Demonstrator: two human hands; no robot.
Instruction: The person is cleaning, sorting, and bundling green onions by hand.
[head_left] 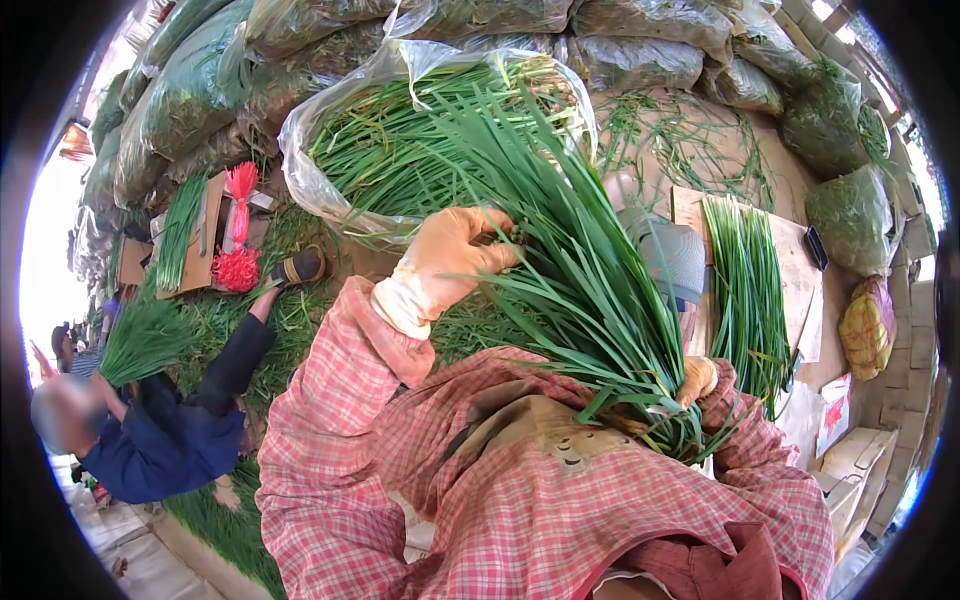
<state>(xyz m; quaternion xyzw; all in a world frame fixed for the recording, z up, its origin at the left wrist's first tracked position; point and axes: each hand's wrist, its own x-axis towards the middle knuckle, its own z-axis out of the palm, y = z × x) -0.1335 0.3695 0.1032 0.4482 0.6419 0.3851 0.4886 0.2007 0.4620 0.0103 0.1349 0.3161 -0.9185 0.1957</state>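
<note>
A large bunch of garlic chives point(580, 240) lies across my lap, its long flat leaves fanning toward the upper left. My right hand point(697, 381), in a tan glove, closes round the bunch low down, partly hidden by leaves. At the bunch's left edge, my left hand point(455, 258), also gloved, has its fingers bent together on some leaves. Beyond it, an open clear plastic bag point(300, 150) holds many more chives. To the right, a sorted pile of chives point(745, 290) rests on a board point(688, 205), pale stem ends away from me.
A co-worker in dark blue point(165, 450) sits at left, holding chives point(150, 340). Near them are red ties point(240, 200) and a board of chives point(180, 235). Filled plastic bags point(640, 60) line the back. A dark flat object point(815, 248) and a yellow bag point(866, 325) lie at right.
</note>
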